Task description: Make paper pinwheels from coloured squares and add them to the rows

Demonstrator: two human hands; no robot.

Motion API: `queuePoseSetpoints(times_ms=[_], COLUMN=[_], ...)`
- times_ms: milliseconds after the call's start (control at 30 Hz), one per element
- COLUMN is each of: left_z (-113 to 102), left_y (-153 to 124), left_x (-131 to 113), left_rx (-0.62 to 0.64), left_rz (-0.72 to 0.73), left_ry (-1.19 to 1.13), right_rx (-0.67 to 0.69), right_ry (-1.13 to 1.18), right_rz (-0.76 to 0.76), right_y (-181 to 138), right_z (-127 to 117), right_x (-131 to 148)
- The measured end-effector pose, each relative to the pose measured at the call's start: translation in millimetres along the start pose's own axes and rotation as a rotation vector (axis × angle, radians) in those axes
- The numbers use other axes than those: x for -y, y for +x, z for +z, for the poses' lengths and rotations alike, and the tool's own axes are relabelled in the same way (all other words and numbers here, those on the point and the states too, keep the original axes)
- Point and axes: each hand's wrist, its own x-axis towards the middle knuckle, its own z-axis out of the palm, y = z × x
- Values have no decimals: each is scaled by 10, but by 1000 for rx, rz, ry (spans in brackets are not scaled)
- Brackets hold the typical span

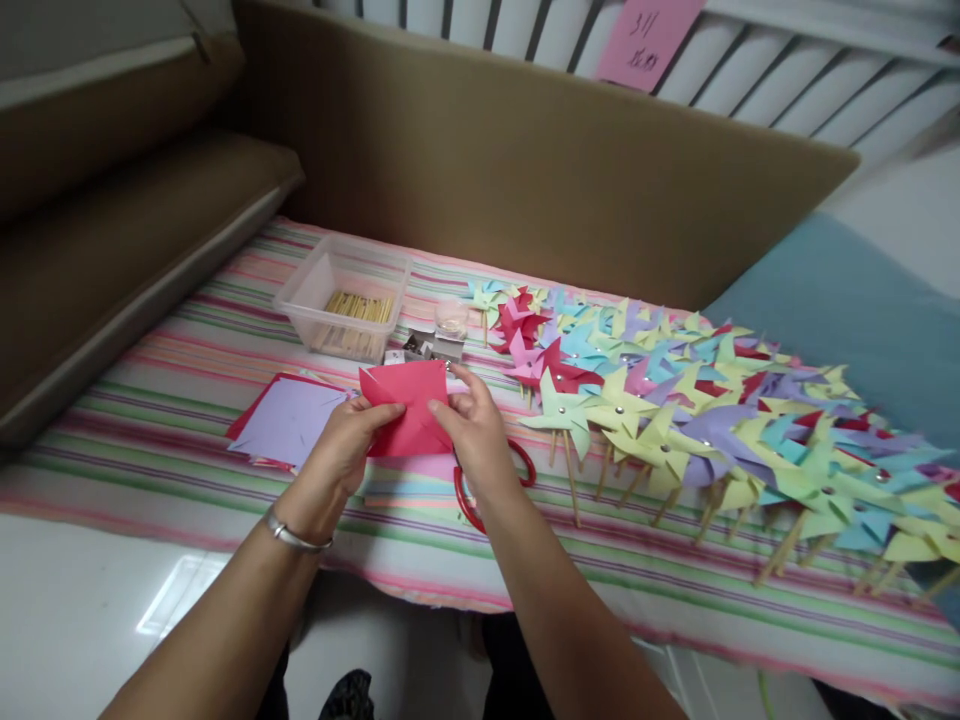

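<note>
Between both hands I hold a red paper square with cuts running in from its corners. My left hand pinches its left side, thumb on top. On the right side my right hand grips the paper, and a small shiny thing shows near its index fingertip, too small to make out. Below the hands lie red-handled scissors, partly hidden by my right wrist. A stack of cut paper squares, lilac on top, rests left of my left hand. Just beyond the red square stands a small open box of metal fasteners.
A clear plastic tub holds wooden sticks. Many finished paper pinwheels on sticks cover the right side of the striped cloth. A brown board rises behind, and brown cushions stand at left.
</note>
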Motion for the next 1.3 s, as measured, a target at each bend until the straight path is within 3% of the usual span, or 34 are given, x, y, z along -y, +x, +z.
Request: queuePoseSetpoints(times_ms=[67,167,300,467,800,1133,1300], left_z=[-59,-144,-197,-196,-213,-120,-157], left_y=[19,27,-5,-49,4,-46,7], left_x=[-82,-210,-329,-387,-304,-337,-291], left_rx=[-21,-41,-37,-31,17,-116,-162], left_rz=[9,-13,-3,-55,21,-6,24], left_ry=[-15,-50,-63,-37,-23,104,136], right_rx=[23,177,323,348,280,268,269], right_ry=[-202,-485,-713,-799,-764,-786,-820], right_rz=[-220,-528,-670,-700,-713,-724,-640], right_y=[-19,-62,-114,-129,-118,-108,-133], right_z=[-54,-116,-108,-64,-85,-104,-92], right_x=[41,98,99,67,78,83,85])
